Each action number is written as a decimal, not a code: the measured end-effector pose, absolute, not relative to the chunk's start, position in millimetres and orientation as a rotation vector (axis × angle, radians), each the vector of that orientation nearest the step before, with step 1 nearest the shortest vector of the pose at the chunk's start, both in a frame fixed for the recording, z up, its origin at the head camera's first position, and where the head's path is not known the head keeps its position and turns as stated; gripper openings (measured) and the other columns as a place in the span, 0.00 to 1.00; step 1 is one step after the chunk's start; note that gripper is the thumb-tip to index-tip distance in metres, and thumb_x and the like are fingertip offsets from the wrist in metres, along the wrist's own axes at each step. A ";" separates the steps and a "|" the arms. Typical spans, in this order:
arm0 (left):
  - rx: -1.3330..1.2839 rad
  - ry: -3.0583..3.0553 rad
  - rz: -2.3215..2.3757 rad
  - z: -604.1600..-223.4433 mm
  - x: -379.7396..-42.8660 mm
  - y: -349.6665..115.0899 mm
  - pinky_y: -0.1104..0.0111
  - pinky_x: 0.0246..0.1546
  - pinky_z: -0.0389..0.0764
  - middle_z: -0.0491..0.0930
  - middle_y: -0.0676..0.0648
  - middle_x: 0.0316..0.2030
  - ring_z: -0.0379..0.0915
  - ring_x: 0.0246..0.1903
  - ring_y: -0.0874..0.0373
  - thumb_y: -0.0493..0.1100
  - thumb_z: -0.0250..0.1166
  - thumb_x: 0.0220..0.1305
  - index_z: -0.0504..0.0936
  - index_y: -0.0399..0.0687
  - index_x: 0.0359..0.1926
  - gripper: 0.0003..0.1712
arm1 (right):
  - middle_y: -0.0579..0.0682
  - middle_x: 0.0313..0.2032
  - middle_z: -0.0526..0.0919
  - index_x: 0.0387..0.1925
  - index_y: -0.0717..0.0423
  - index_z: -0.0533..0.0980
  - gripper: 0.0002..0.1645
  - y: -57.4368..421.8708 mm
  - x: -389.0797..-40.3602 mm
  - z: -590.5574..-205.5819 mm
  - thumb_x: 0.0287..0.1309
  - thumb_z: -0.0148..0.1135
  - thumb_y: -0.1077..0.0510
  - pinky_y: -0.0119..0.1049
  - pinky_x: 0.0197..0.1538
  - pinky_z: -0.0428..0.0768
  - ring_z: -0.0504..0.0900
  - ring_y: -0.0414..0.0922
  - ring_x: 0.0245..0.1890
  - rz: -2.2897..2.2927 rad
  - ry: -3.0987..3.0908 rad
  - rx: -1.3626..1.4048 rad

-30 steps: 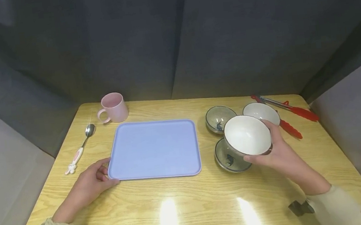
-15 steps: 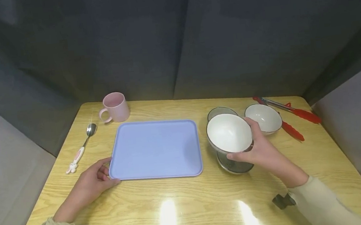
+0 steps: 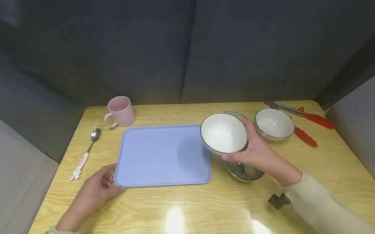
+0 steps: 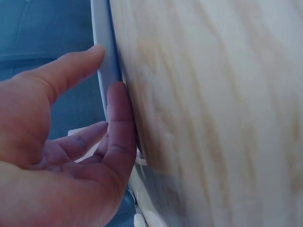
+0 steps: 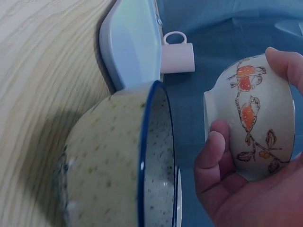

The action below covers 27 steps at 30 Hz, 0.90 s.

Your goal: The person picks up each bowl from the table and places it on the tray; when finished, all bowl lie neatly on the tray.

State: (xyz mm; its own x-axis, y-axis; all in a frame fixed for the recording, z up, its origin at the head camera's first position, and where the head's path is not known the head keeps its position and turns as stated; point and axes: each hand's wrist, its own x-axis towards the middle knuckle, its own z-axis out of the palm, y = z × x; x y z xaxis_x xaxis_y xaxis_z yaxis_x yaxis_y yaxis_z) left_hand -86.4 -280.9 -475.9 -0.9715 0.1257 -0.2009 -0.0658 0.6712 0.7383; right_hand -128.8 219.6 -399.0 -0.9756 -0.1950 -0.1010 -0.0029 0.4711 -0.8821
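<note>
My right hand [image 3: 261,155] grips a white bowl [image 3: 222,133] in the air, thumb and fingers around its side. Orange birds on a branch decorate the bowl's outside [image 5: 251,109] in the right wrist view. The bowl is above the right edge of the light blue tray [image 3: 160,156]. My left hand [image 3: 95,187] holds the tray's near left corner between thumb and fingers. In the left wrist view, the left hand's thumb [image 4: 75,68] touches the tray's rim [image 4: 106,52]. A speckled bowl with a dark blue rim [image 3: 245,172] stands below the right hand.
Mostly hidden behind the held bowl is another speckled bowl [image 3: 236,114]. A second white bowl [image 3: 274,124] stands to the right, beside red-tipped tongs [image 3: 318,119]. At the left are a pink mug [image 3: 121,111] and a spoon with a rabbit handle [image 3: 83,158].
My right hand has carried the white bowl leftward, from above the speckled bowls to the tray's right edge. The left hand and the tray have stayed in place.
</note>
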 end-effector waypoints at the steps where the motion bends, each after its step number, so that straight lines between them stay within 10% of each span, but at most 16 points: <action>1: 0.056 2.651 1.185 -475.9 -86.1 -281.4 0.70 0.34 0.77 0.79 0.43 0.44 0.73 0.38 0.56 0.44 0.82 0.67 0.69 0.35 0.82 0.49 | 0.64 0.85 0.56 0.91 0.45 0.40 0.80 217.0 -130.3 -399.0 0.54 0.88 0.53 0.60 0.72 0.79 0.75 0.66 0.76 -1.520 2.524 -0.182; 27: 0.089 2.658 1.204 -474.8 -84.6 -281.6 0.70 0.34 0.76 0.79 0.43 0.44 0.73 0.38 0.57 0.43 0.82 0.67 0.69 0.33 0.82 0.49 | 0.60 0.81 0.65 0.90 0.43 0.45 0.82 158.3 -164.8 -393.2 0.47 0.92 0.53 0.59 0.79 0.72 0.77 0.60 0.75 -1.596 2.421 -0.259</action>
